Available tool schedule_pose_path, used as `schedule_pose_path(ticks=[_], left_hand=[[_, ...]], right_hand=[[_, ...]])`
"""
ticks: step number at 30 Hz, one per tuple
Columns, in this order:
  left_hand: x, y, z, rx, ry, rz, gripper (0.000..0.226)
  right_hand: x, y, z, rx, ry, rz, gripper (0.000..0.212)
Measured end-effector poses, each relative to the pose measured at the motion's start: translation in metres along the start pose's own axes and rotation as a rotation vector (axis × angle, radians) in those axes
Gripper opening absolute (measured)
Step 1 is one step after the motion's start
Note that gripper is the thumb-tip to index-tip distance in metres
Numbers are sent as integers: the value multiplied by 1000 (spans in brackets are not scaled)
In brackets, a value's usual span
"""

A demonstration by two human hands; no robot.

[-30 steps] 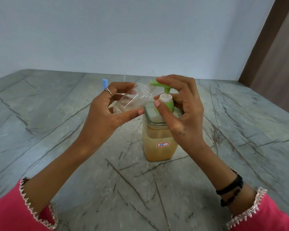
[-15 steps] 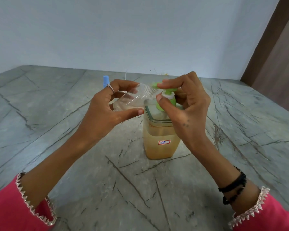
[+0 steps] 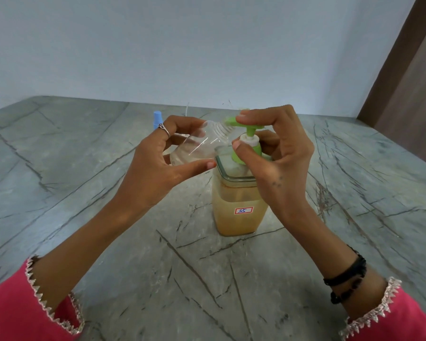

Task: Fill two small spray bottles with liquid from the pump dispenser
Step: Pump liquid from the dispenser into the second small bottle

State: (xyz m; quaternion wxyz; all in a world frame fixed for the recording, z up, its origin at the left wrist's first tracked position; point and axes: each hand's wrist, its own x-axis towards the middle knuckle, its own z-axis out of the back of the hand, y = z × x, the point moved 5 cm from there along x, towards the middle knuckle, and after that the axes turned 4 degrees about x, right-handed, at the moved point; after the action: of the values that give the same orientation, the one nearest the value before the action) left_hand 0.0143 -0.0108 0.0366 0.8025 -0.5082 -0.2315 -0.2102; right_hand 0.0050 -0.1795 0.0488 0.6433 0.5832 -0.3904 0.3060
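Observation:
A square clear pump dispenser [image 3: 239,212] holding amber liquid stands mid-table, with a green pump head [image 3: 246,127] and a small label reading 35. My left hand [image 3: 158,166] grips a small clear spray bottle [image 3: 197,146] without a cap, tilted sideways, its threaded mouth against the green spout. My right hand [image 3: 278,156] is on the pump: fingers curl over the top of the head and the thumb sits against the green collar. A little liquid lies in the tilted bottle.
A blue spray cap [image 3: 157,119] shows behind my left hand, its lower part hidden. The grey veined stone table [image 3: 84,205] stretches all round. A pale wall stands behind and a brown door at the far right.
The pump head went down half a second ago and stands raised again now. My left hand kept the bottle's mouth at the spout throughout.

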Motion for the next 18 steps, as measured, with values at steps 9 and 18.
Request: schedule_pose_path(ticks=[9,18], left_hand=[[1,2,2,25,25,6,50],[2,1,4,3,10,-12,48]], right_hand=[[1,2,-2,-27,7,-13,36],[-2,3,-3,-74,52,50,42]])
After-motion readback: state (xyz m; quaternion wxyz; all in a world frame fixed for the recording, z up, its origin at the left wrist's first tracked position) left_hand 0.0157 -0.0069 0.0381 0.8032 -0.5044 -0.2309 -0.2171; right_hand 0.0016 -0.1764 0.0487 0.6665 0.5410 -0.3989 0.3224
